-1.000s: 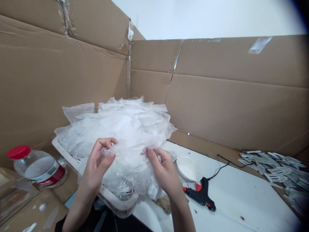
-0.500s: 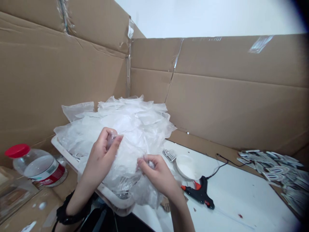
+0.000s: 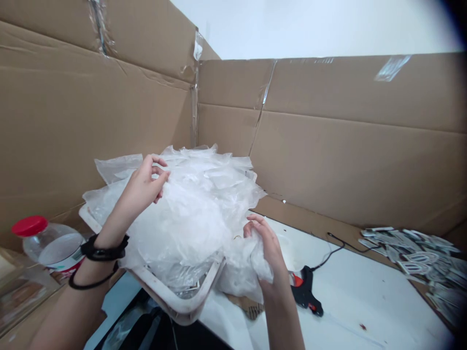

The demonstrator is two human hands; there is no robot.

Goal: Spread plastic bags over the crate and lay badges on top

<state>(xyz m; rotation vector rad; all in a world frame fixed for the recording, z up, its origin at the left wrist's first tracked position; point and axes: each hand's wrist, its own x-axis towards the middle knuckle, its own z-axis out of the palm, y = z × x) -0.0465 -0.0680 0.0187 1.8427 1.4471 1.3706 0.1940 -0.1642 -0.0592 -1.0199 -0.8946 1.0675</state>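
Observation:
Clear plastic bags (image 3: 186,214) lie heaped in a white plastic basket (image 3: 175,306), spilling over its rim. My left hand (image 3: 148,180), with black bands at the wrist, is over the left side of the heap. Its fingers are loosely curled and apart, and I see nothing between them. At the right of the basket, my right hand (image 3: 266,240) has its fingers curled round a crumpled clear plastic bag (image 3: 246,265), which bulges below the palm. Part of the basket's contents shows dimly under the bags near the front corner.
A black glue gun (image 3: 306,294) with a cord lies on the white table (image 3: 350,296) at right. Flat printed pieces (image 3: 416,262) are piled at the far right. A red-capped bottle (image 3: 51,248) stands at left. Cardboard walls (image 3: 328,146) rise behind.
My left hand has let go of the plastic and moved up and left. The right hand has shifted right and up with the crumpled bag, now covering the white bowl.

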